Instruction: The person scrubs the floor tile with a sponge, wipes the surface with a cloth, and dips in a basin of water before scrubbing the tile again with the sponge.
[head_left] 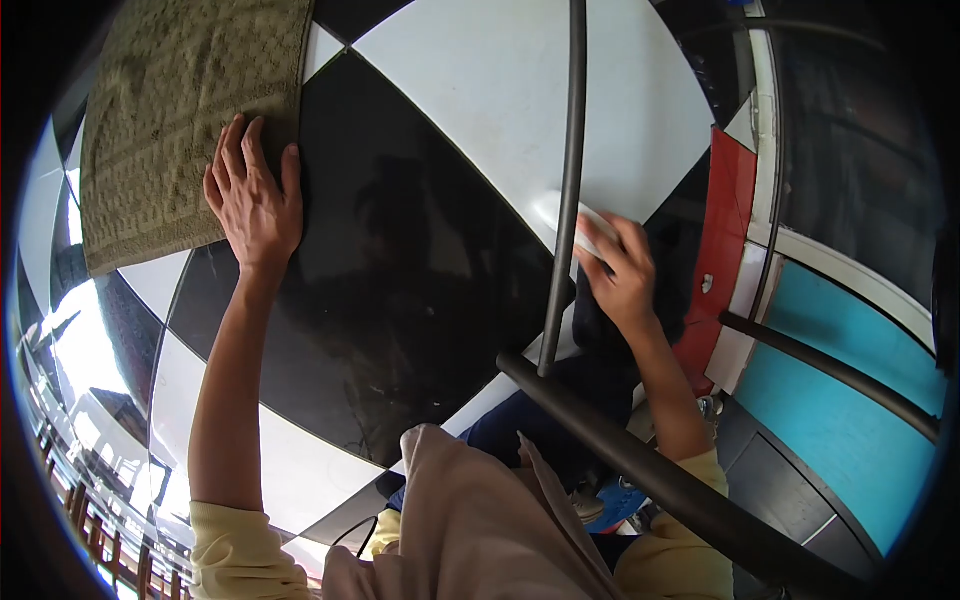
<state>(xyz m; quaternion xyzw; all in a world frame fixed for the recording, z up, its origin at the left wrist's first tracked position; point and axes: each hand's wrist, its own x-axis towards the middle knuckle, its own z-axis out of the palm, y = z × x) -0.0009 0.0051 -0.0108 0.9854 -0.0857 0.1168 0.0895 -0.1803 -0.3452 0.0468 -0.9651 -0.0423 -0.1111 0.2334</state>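
On the lower right corner of an olive-green textured mat (190, 110) lies my left hand (257, 200), its fingers stretched out flat near the mat's edge. My right hand (622, 272) grips a white oblong object (597, 232) over the checkered tile floor (500, 90). Part of that object is hidden behind a thin dark metal bar (570, 130), and its far end is smeared by motion. I cannot make out its exact kind. It is at or close to the border of a white tile and a black tile (390, 270).
A thick dark metal bar (640, 450) crosses at the lower right, close to my right forearm. Farther right are a red strip (715, 250), a white frame (765, 120) and a turquoise panel (840, 390). Brown railings (110, 550) show at the lower left.
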